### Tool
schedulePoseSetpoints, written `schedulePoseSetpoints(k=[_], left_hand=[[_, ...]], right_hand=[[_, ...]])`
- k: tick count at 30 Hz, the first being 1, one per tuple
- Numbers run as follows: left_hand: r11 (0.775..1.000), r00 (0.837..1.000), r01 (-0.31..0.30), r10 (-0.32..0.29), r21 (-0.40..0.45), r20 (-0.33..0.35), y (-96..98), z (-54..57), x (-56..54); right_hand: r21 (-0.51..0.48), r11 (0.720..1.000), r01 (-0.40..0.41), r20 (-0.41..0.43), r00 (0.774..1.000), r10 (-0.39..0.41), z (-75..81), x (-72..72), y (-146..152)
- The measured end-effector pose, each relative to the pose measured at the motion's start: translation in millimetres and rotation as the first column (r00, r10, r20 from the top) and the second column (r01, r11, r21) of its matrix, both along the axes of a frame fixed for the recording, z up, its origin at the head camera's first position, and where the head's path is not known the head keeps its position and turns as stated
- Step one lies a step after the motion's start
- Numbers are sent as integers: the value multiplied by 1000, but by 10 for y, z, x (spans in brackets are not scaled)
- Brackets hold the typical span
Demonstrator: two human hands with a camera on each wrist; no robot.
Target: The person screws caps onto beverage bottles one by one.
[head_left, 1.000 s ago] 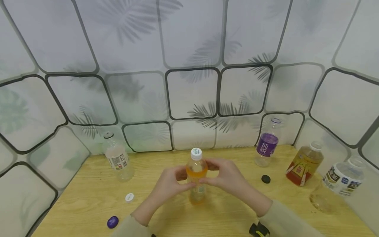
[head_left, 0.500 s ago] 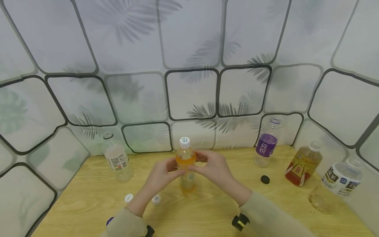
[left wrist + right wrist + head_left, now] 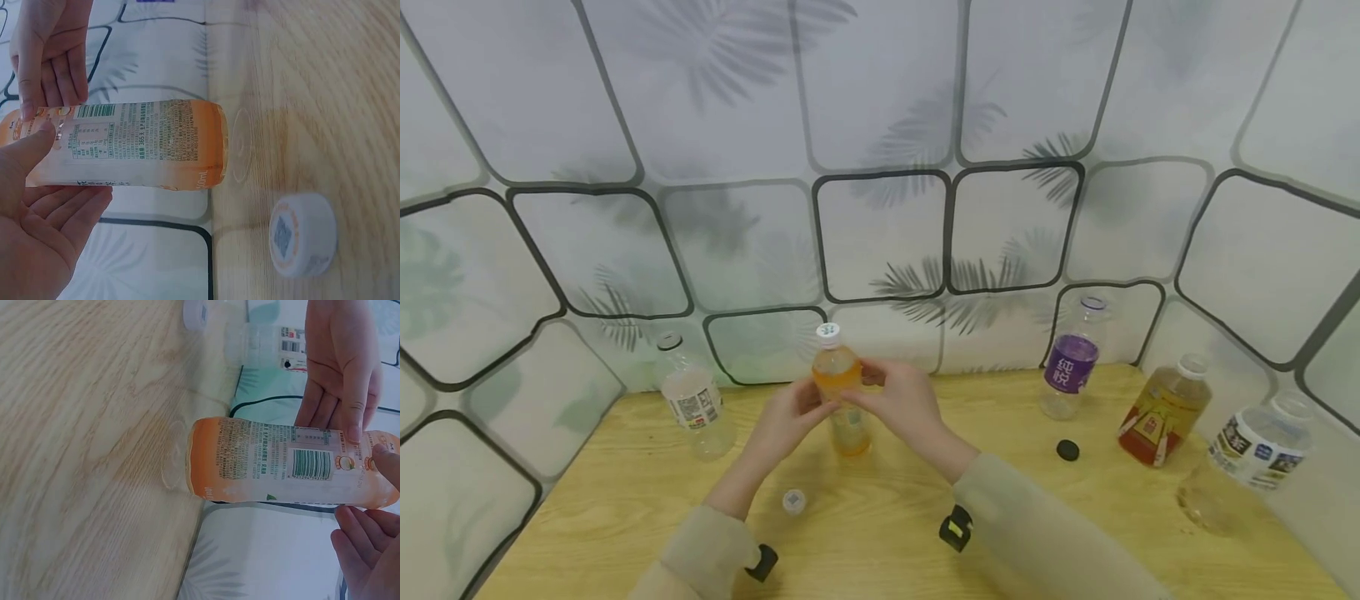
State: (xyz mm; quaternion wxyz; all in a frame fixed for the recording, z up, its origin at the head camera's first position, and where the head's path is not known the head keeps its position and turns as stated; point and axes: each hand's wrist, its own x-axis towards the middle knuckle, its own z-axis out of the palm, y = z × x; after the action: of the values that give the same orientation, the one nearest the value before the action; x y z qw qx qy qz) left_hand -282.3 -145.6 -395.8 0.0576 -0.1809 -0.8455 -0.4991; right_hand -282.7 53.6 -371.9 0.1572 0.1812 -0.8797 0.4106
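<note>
A bottle with an orange and white label (image 3: pixel 144 147) and a white cap (image 3: pixel 828 332) is held between both hands near the back of the table. My left hand (image 3: pixel 786 417) grips its left side, thumb across the front of the label. On the other side my right hand (image 3: pixel 898 400) holds it the same way, fingers behind and thumb in front. The bottle stands nearly upright, its clear base right at the wood in both wrist views. Close by, a loose white cap (image 3: pixel 303 234) lies on the table.
A clear capless bottle (image 3: pixel 696 404) stands at the left. At the right are a purple-label bottle (image 3: pixel 1070 367), a bottle with a red and yellow label (image 3: pixel 1165 412) and a large clear bottle (image 3: pixel 1247 467). A black cap (image 3: pixel 1067 450) lies on the wooden table (image 3: pixel 880 542), against a patterned wall.
Both hands have moved the bottle left and toward the wall. A white cap has come into view beside the left forearm, while another white cap and a purple cap are now hidden by it.
</note>
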Motion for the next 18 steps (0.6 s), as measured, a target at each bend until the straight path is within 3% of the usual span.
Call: schedulePoseSetpoints(k=[6,18], left_hand=[[999,999,-32,31,-21,-21,-78,-14,-58],[995,996,-72,69,-67,-49,-159,-26,-144]], right_hand=[[46,999,-6,-6,1000,7,11,-88,-110],[-1,997,-81,22,996,81,8,-212,-192]])
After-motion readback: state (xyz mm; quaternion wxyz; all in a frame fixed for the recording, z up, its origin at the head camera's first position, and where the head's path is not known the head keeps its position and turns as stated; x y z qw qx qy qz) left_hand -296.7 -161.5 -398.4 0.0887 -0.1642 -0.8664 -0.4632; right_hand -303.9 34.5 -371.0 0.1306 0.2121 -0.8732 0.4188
